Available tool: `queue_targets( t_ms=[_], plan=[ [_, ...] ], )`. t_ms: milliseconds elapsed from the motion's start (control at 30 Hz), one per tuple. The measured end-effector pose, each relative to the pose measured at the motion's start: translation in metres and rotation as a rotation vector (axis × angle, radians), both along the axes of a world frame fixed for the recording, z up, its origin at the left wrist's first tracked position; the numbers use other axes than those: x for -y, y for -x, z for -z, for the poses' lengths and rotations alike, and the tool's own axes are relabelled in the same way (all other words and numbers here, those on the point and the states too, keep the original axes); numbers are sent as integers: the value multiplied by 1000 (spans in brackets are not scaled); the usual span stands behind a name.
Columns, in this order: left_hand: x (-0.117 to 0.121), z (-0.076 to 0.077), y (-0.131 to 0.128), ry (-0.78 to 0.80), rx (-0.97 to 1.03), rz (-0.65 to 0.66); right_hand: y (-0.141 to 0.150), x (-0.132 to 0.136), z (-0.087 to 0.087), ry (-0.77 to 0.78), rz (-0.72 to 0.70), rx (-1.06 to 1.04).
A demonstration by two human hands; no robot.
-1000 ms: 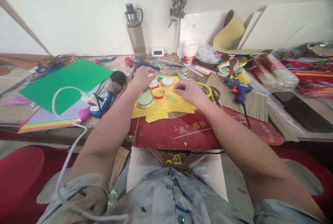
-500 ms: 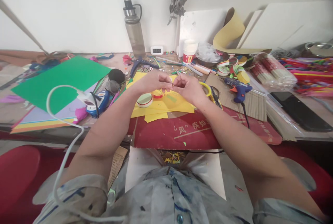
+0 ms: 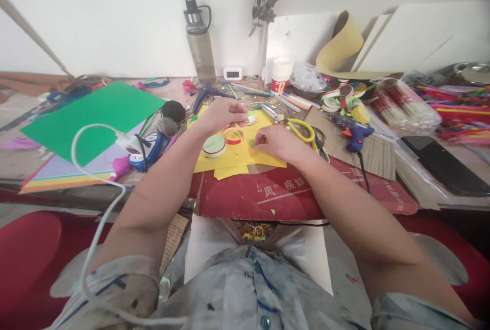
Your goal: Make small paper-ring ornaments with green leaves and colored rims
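My left hand (image 3: 226, 115) hovers over the yellow paper (image 3: 233, 159), thumb and fingers pinched together beside a white disc (image 3: 250, 119). Whatever lies between those fingertips is too small to make out. My right hand (image 3: 276, 142) is closed, its fingertips pinching at a small light-green paper strip (image 3: 251, 143) on the yellow sheet. Left of it are a red-and-yellow paper ring (image 3: 233, 136) and a round piece with a pale green top (image 3: 213, 146). Yellow-handled scissors (image 3: 302, 131) lie just beyond my right hand.
A blue glue gun (image 3: 356, 136) rests on corrugated cardboard (image 3: 377, 159) at right, near a black phone (image 3: 440, 164). Green paper (image 3: 92, 120) lies at left. A bottle (image 3: 201, 49), a small clock (image 3: 233, 73) and paper cups (image 3: 282, 74) stand behind. A white cable crosses my left arm.
My hands came together over the yellow paper, then parted. The left has drawn back slightly up and left; the right has lowered to the green strip, uncovering more of the scissors.
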State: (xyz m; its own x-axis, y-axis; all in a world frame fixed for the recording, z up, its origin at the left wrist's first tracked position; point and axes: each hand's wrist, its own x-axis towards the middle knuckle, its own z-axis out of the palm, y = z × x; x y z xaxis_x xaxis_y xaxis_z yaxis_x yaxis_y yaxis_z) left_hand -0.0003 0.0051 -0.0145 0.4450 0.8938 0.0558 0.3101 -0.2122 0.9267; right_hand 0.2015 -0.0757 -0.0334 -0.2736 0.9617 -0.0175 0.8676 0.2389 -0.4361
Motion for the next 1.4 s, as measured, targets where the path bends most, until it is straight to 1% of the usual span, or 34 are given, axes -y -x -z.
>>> queue_targets(
  t_ms=[133, 367, 567, 867, 967, 1067, 1233, 1400],
  plan=[
    [1, 0, -2, -30, -6, -36, 1, 1, -4, 12, -14, 73],
    [4, 0, -3, -52, -19, 0, 4, 6, -12, 41, -7, 113],
    [0, 5, -2, -51, -33, 14, 3, 5, -11, 31, -17, 93],
    [2, 5, -5, -56, -14, 15, 2, 3, -4, 26, -4, 38],
    [3, 5, -4, -61, -16, 19, 0, 3, -5, -3, -29, 32],
    [3, 6, -4, -72, -36, 30, -2, 4, -9, -12, -23, 8],
    [1, 8, -4, -85, -72, 55, -4, 4, -11, 2, 0, -75],
    [0, 10, -4, -79, -73, 49, -3, 0, -3, -61, -9, -181]
  ],
)
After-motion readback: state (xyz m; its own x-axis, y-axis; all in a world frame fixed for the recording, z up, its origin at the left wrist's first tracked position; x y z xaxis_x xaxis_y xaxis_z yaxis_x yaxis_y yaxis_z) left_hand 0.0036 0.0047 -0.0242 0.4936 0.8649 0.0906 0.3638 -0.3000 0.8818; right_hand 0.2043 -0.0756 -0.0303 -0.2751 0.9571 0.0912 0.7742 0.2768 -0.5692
